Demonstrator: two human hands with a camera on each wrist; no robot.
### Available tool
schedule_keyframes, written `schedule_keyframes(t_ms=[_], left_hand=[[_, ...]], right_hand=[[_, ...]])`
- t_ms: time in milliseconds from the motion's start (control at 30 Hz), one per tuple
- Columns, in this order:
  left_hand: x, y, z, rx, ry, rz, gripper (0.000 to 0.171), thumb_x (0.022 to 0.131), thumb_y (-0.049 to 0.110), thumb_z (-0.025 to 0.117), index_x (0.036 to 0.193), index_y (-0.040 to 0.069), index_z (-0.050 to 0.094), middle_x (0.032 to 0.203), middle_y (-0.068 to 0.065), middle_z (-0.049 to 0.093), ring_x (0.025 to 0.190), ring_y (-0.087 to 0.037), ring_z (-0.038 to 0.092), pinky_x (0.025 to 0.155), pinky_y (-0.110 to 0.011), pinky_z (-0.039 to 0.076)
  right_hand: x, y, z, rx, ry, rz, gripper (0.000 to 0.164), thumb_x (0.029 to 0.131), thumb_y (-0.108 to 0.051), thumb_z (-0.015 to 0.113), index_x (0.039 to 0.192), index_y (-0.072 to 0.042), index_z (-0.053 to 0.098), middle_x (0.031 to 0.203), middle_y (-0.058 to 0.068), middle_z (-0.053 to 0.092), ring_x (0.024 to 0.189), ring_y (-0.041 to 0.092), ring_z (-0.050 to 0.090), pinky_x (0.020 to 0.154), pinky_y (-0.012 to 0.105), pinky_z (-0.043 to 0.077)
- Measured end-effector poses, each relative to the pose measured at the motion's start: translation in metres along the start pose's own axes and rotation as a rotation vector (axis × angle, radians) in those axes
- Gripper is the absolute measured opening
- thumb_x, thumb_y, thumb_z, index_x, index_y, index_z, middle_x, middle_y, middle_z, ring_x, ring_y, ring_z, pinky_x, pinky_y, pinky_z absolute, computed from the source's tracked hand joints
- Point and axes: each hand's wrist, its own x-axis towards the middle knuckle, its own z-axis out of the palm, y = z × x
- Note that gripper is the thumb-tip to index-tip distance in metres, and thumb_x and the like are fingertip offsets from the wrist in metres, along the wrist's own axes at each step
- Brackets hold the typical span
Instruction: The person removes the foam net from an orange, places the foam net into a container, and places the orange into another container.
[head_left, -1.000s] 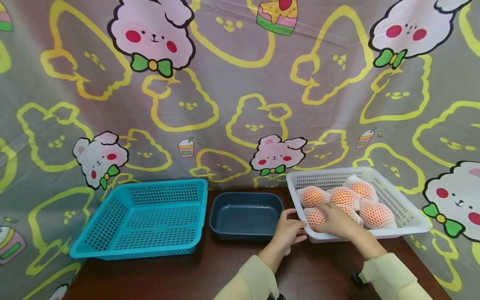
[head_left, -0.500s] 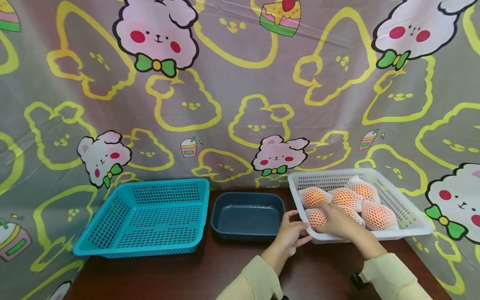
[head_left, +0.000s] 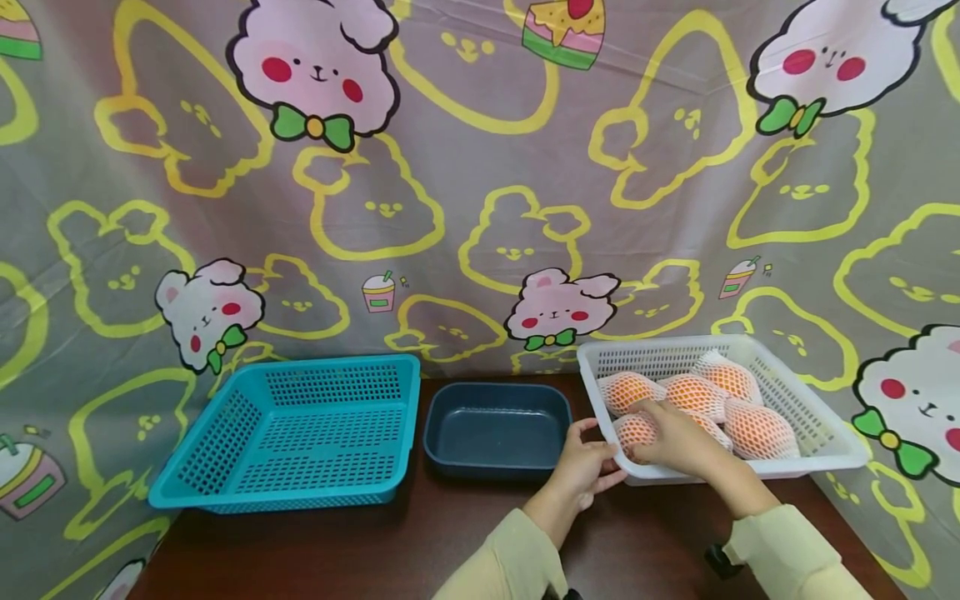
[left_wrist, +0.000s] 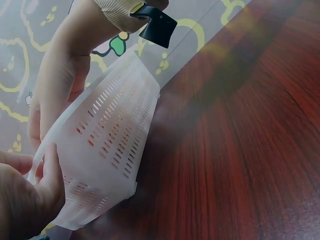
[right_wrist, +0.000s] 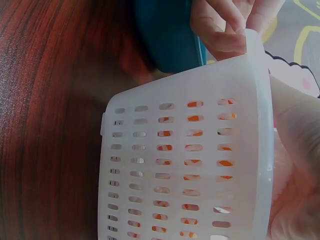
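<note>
The white slotted basket (head_left: 828, 460) stands at the right with several round orange fruits in white foam nets inside, probably oranges. My left hand (head_left: 579, 468) grips the basket's rim at its near left corner; in the left wrist view the thumb (left_wrist: 52, 172) lies along the outer wall. Inside that basket, my right hand (head_left: 678, 440) reaches over the near rim, its fingers curled round the front-left netted orange (head_left: 632, 431). Other netted fruits, such as one at the right (head_left: 761, 431), lie around it. In the right wrist view the basket wall hides most of the fruit.
A dark blue rectangular tub (head_left: 495, 472) stands in the middle, left of the white basket. Farther left is a teal slotted basket (head_left: 281, 504). All stand on a dark reddish-brown wooden table (head_left: 337, 554) against a patterned cloth (head_left: 450, 208).
The right fingers have closed in on the front-left orange, which has shifted slightly. The left hand keeps its place at the rim. The head view has turned a little.
</note>
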Motion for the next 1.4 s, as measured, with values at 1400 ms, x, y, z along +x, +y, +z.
schedule_keyframes(t_ms=[1400], left_hand=[[-0.006,0.021,-0.016,0.052,-0.101,-0.086,0.04,0.086,0.004,0.056,0.125,0.004,0.049,0.096,-0.014,0.06,0.074,-0.023,0.062,0.077,-0.039,0.052]], right_hand=[[-0.01,-0.021,-0.037,-0.034,0.058,-0.016,0.06,0.077,-0.036,0.072,0.127,-0.008,0.054,0.124,0.02,0.05,0.111,0.044,0.048,0.083,0.062,0.039]])
